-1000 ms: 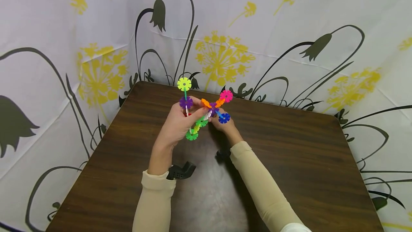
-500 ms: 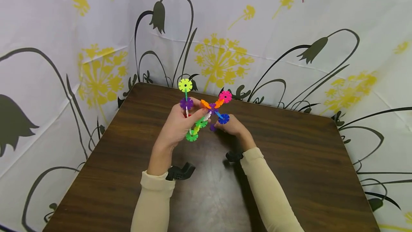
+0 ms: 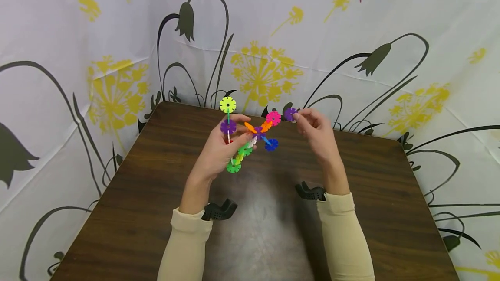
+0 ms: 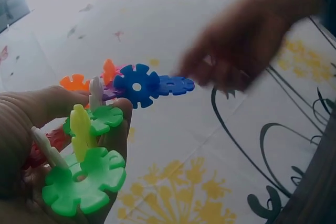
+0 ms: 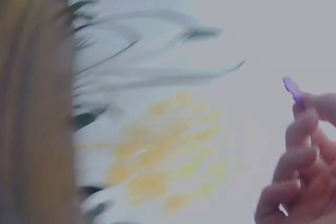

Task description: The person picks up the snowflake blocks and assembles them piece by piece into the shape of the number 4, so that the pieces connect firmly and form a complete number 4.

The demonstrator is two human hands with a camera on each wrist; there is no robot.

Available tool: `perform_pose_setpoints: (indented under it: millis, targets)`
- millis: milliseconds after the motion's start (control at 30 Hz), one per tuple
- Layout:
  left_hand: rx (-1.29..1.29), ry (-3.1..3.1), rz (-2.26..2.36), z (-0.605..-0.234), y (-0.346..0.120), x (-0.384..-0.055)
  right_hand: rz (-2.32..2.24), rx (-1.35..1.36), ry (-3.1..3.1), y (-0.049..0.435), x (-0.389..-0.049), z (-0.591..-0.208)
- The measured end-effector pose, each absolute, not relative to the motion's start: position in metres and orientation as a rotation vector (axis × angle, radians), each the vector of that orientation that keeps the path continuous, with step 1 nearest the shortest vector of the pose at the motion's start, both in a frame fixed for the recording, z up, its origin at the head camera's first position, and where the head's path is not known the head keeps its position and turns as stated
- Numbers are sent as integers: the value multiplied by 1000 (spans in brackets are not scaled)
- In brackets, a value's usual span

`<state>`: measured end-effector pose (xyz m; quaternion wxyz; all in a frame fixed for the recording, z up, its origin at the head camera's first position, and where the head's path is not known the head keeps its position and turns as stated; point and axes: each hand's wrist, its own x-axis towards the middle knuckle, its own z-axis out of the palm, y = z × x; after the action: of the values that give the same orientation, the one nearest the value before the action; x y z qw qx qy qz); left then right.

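Note:
In the head view my left hand (image 3: 208, 155) grips a branching build of interlocking notched plastic discs (image 3: 245, 149) above the table. Its yellow disc (image 3: 228, 104) rises at the upper left, a pink disc (image 3: 273, 118) and a blue disc (image 3: 271, 144) stick out to the right. Thumb and fingers of my right hand (image 3: 321, 137) pinch a single purple disc (image 3: 291, 114), just right of the pink one and apart from it as far as I can tell. The right wrist view shows this purple disc (image 5: 292, 89) nearly edge-on. In the left wrist view the right hand (image 4: 247, 45) is blurred.
Below both hands lies a dark wood-grain table (image 3: 371, 211). Behind it and at the sides hangs a white cloth (image 3: 156, 12) printed with flowers. Each wrist wears a black camera mount, such as the left one (image 3: 220, 210).
My right hand has come out from behind the disc build, moving right and then up, with the purple disc in its fingertips. The left hand and the build stay almost still.

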<state>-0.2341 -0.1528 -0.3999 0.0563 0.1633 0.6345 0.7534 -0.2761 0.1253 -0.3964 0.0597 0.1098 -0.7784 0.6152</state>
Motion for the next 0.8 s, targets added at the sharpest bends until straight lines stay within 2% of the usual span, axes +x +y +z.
perform_pose_setpoints:
  millis: [133, 233, 500, 800]
  targets:
    - [537, 1947, 2253, -401, -148, -235, 1680, 507, -2268, 111, -257, -351]
    - [560, 1944, 2215, -402, -144, -234, 1552, 665, -2348, 98, -251, -337]
    - [616, 2013, 2091, -405, -135, -230, 1494, 758, -2514, 81, -247, -341]
    - [546, 1792, 2252, -402, -130, -230, 1448, 771, -2596, 81, -247, -343]
